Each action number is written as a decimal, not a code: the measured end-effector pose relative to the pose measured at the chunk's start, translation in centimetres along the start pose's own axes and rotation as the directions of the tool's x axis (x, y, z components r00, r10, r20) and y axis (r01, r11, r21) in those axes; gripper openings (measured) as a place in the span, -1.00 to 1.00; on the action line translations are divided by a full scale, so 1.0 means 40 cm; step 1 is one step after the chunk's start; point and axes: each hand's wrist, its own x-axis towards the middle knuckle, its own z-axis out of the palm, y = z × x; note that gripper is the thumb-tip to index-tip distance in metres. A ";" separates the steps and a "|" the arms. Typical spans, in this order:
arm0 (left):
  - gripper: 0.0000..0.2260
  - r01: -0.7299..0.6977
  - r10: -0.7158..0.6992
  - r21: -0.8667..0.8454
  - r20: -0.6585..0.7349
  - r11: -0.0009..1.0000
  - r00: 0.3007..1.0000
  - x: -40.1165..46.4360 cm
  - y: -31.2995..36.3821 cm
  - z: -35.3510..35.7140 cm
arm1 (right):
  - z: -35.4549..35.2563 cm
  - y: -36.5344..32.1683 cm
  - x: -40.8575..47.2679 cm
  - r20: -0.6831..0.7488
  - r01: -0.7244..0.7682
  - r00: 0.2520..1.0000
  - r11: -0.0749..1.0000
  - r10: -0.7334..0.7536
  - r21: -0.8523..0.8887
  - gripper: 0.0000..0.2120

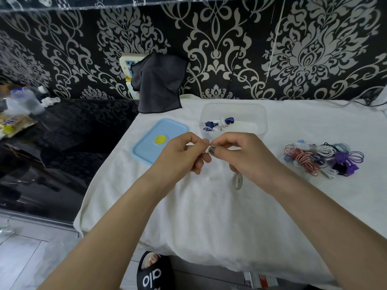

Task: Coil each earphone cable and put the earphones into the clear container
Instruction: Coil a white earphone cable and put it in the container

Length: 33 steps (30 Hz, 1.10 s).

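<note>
1. Two hands meet over the white towel (209, 216) on our desk in the head view: our left hand (184, 152) and right hand (243, 155) have their fingertips together, curled around a white earphone cable (237, 181).
2. We pinch a small bit of that cable between both thumbs and forefingers, while a coiled loop of it hangs below the right hand, just above the towel.
3. Beyond the hands stands the clear container (259, 114), with a blue earphone bundle (217, 123) inside, at its left side.
4. To our right, well apart from the container, lies a pile of earphones (322, 160) in red, white, purple and blue.
5. Left of the container lies a blue lid (146, 143) with a yellow disc.
</note>
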 end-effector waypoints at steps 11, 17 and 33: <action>-0.84 0.062 -0.063 -0.028 -0.009 0.998 0.998 0.017 -0.010 -0.003 | -0.014 0.012 0.014 0.051 -0.081 0.996 0.990 0.076 0.117 -0.95; -0.93 -0.118 0.033 0.600 0.150 0.791 0.988 0.020 -0.104 -0.008 | -0.020 0.036 0.024 0.015 -0.132 0.991 0.986 0.132 0.106 -0.96; -0.91 -0.222 0.219 0.243 0.038 0.944 0.975 0.017 -0.051 -0.012 | -0.031 0.026 0.025 0.022 -0.133 0.991 0.970 0.131 0.205 -0.96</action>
